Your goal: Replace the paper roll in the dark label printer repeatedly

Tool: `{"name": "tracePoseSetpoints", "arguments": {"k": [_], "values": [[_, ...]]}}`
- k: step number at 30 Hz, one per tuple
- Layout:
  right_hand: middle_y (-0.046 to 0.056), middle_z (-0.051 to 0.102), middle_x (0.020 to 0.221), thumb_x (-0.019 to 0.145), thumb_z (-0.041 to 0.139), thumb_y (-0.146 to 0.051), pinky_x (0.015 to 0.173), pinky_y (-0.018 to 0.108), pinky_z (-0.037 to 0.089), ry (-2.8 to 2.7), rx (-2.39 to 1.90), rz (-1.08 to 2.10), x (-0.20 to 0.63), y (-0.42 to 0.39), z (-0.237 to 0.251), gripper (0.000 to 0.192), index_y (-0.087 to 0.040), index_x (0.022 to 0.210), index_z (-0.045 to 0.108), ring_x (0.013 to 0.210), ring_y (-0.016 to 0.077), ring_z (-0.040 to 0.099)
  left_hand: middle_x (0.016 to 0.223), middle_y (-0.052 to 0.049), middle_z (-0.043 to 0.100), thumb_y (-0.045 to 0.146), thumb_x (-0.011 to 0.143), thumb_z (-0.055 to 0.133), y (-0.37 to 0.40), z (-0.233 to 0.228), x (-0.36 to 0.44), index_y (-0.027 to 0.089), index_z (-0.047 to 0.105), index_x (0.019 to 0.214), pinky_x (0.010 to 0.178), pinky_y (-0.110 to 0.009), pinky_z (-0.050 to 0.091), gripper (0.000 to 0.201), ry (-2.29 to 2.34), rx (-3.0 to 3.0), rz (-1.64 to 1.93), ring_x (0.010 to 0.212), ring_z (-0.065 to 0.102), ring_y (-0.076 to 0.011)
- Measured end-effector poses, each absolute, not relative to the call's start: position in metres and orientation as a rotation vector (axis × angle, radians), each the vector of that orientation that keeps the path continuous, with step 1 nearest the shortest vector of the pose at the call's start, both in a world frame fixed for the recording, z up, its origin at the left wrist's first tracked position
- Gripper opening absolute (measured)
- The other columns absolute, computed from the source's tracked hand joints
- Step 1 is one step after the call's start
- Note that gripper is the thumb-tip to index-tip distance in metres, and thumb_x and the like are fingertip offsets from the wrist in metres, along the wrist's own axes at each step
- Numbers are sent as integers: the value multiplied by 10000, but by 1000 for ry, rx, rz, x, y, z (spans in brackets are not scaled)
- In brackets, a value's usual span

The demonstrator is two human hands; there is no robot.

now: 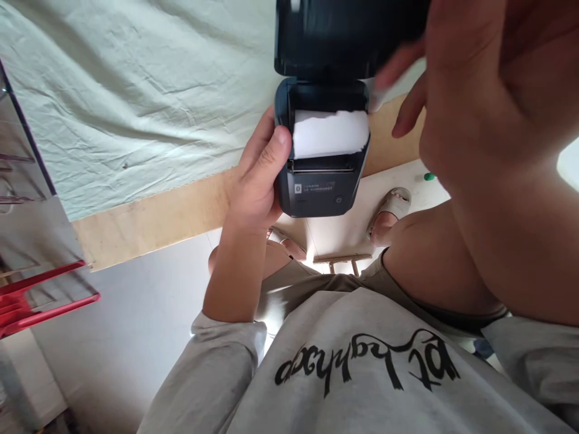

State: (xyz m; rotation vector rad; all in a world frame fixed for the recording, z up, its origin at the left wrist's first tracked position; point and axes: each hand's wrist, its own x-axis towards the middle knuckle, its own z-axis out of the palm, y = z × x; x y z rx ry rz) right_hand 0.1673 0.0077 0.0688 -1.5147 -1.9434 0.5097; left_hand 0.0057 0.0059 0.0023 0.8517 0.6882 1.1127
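Gripping the dark printer (316, 202) by its left side, the left hand (259, 172) is holding it in view over the wooden edge (158, 213) beside the pale green cloth (136, 108). Its lid (344, 39) is standing open, and a white paper roll (331, 135) is lying inside. Blurred, the right hand (470, 102) is reaching beside the lid; whether its fingers are grasping it, one cannot tell.

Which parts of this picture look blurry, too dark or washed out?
In the head view, the right hand is smeared, probably by motion, while the left hand and white paper look clearer; in the same view, the raised lid looks nearly black, a white patch at the right edge is blown out, and the small print is too soft to read.
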Motion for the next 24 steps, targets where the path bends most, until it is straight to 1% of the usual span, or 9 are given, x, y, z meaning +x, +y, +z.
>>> {"name": "tracePoseSetpoints", "arguments": {"k": [2,3,5,7,10,13,18,21,24], "values": [[40,511,903,775,67,-564,528,122,365,-1874,-1432,450,166,10,63,689,-86,1022,496,733,4,526,1031,-6,575,352,800,394,6,3,6,222,548,955,957,-315,428,253,688,862,1122,1068,541,-171],[30,521,903,802,155,-511,521,125,352,-1858,-1409,396,166,12,60,580,-102,982,524,725,0,523,1062,-5,568,351,804,380,5,3,6,233,532,993,966,-321,422,269,685,862,1126,1096,523,-173],[13,537,823,791,351,-357,562,142,349,-1873,-1426,205,166,13,56,333,-118,901,556,679,-15,493,1101,-7,554,341,809,362,5,4,6,246,497,1057,969,-321,419,298,673,866,1112,1144,486,-177],[-14,529,787,755,416,-300,645,139,366,-2024,-1447,101,168,13,54,256,-140,914,536,639,-43,444,1111,-16,550,347,804,380,5,5,5,237,494,1069,959,-309,422,309,663,882,1090,1152,473,-184],[-26,507,761,748,410,-385,643,136,324,-2149,-1452,18,170,11,56,295,-152,904,502,604,-58,390,1099,-36,554,365,792,412,6,4,4,203,530,1028,944,-295,422,309,661,904,1072,1088,506,-186],[-50,524,800,738,414,-391,607,139,257,-2199,-1524,3,170,10,58,278,-192,918,487,646,-46,436,1037,-44,571,382,785,420,6,3,4,200,540,1001,898,-290,446,306,645,927,1097,1034,530,-181],[-73,543,797,750,326,-485,595,175,198,-2442,-1856,6,164,10,66,319,-324,930,536,705,-9,427,992,-37,582,328,809,394,3,5,7,210,530,977,917,-287,449,247,631,906,1109,1127,490,-175],[-78,532,811,770,231,-495,592,187,125,-2508,-2012,-22,159,8,71,359,-352,891,538,644,-14,317,988,-11,571,307,818,383,2,8,7,246,517,1026,871,-306,471,255,639,888,1116,1108,501,-164],[-55,513,760,753,214,-543,602,178,96,-2547,-2071,20,158,6,72,383,-366,909,516,572,-14,128,951,-24,581,324,804,407,2,8,5,281,526,1023,676,-265,468,253,647,913,1092,956,544,-156]]}}
